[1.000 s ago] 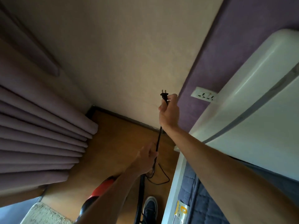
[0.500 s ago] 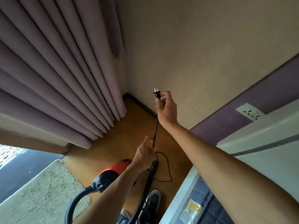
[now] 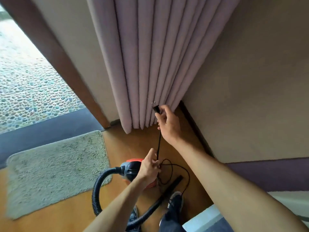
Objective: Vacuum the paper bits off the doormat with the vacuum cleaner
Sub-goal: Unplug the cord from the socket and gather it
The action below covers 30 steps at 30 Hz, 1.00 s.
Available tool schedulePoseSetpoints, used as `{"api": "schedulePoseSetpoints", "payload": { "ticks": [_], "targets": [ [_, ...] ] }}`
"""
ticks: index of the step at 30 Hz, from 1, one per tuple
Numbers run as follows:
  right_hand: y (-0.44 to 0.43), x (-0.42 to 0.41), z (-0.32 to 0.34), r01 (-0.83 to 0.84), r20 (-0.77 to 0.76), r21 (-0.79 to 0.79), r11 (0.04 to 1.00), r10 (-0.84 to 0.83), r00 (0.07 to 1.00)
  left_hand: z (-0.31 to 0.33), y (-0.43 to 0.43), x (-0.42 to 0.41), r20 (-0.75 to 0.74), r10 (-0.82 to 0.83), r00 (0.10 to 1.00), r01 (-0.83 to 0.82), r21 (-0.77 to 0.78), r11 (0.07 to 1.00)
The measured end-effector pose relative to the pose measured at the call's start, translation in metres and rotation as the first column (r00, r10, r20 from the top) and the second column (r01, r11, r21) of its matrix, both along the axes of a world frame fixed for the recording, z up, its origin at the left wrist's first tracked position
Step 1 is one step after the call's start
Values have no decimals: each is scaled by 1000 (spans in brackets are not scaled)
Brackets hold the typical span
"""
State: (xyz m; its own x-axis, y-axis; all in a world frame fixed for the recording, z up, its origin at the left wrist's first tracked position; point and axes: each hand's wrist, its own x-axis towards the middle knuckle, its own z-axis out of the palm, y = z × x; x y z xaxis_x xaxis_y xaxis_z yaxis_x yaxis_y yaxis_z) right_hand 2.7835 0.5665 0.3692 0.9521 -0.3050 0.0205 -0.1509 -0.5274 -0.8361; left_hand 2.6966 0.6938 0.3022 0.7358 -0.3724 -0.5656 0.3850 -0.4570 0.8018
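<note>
**Two-handed cord hold**

My right hand [image 3: 168, 125] is pinching the black two-pin plug [image 3: 155, 108]; my left hand [image 3: 148, 167] is gripping its thin black cord [image 3: 159, 144] lower down. The red-and-black canister vacuum cleaner [image 3: 133, 165] is sitting on the wooden floor [image 3: 127, 144] beneath my left hand, just beside the shaggy beige rectangular doormat [image 3: 55, 169].

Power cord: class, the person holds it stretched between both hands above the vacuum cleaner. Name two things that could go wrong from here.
1. The cord has slack looped on the floor beside the shoe; a step could snag it.
2. The right hand holds the plug close to its prongs; fingers might touch them when plugging in.
</note>
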Motion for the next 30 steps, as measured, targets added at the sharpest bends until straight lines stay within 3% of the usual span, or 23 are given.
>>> {"api": "schedulePoseSetpoints", "payload": {
  "ticks": [8, 13, 20, 30],
  "targets": [
    [56, 31, -26, -282, -75, -19, 959, 280, 957, -25, 18, -4, -72, 286, 955, -289, -33, 957],
    [56, 41, -55, -455, -73, 5, 891, 454, 888, -47, -2, -13, -151, 485, 862, -492, -12, 871],
    [36, 37, -102, -559, -102, 77, 826, 564, 820, -70, -54, -36, -183, 682, 708, -691, 19, 723],
    [60, 0, -156, -687, -159, 95, 721, 692, 704, -113, -72, -88, -243, 840, 485, -869, -33, 493]
  ]
}}
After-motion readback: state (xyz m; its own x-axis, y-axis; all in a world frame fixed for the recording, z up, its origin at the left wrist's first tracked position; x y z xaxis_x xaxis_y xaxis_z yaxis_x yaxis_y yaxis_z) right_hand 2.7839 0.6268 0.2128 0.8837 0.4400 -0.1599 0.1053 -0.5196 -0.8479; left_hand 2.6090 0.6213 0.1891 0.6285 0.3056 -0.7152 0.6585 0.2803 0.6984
